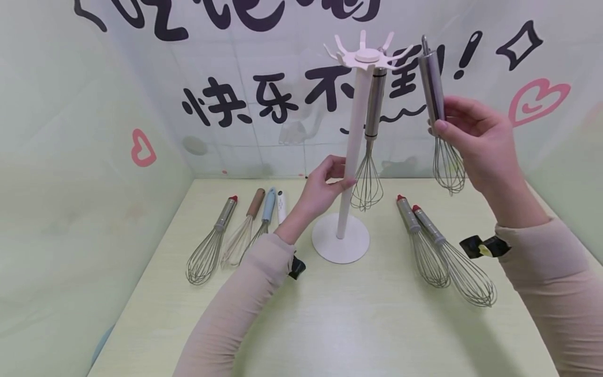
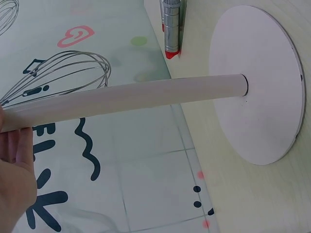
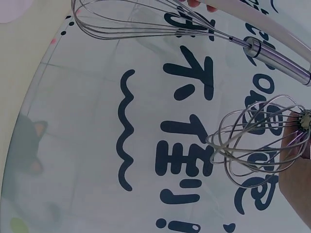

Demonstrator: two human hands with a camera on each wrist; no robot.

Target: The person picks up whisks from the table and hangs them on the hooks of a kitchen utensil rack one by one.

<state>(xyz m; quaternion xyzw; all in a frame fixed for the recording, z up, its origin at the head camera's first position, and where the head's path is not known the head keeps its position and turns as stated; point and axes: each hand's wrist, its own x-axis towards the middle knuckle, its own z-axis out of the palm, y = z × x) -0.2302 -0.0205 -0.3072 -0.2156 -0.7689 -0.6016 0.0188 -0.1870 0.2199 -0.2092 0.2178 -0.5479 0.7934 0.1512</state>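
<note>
A white stand point(image 1: 356, 120) with a round base and a ring of hooks on top stands upright on the table. My left hand point(image 1: 325, 186) grips its pole at mid-height, fingers behind and thumb in front; the left wrist view shows the hand point(image 2: 17, 179) against the pole point(image 2: 146, 92). One steel whisk point(image 1: 375, 104) hangs from a hook, wires down, just right of the pole. To the right of the hooks, my right hand point(image 1: 487, 139) holds another steel whisk point(image 1: 431, 84) by the lower handle, its hanging loop near hook height. Its wires point at the right wrist camera.
Left on the table point(image 1: 358, 324) lie a red-tipped whisk point(image 1: 226, 212), a brown-handled whisk point(image 1: 256, 203), a blue-handled whisk point(image 1: 269, 205) and a white handle point(image 1: 281, 207), partly behind my left arm. Two red-tipped whisks point(image 1: 408, 214) lie at the right. A printed curtain point(image 1: 264, 152) stands behind.
</note>
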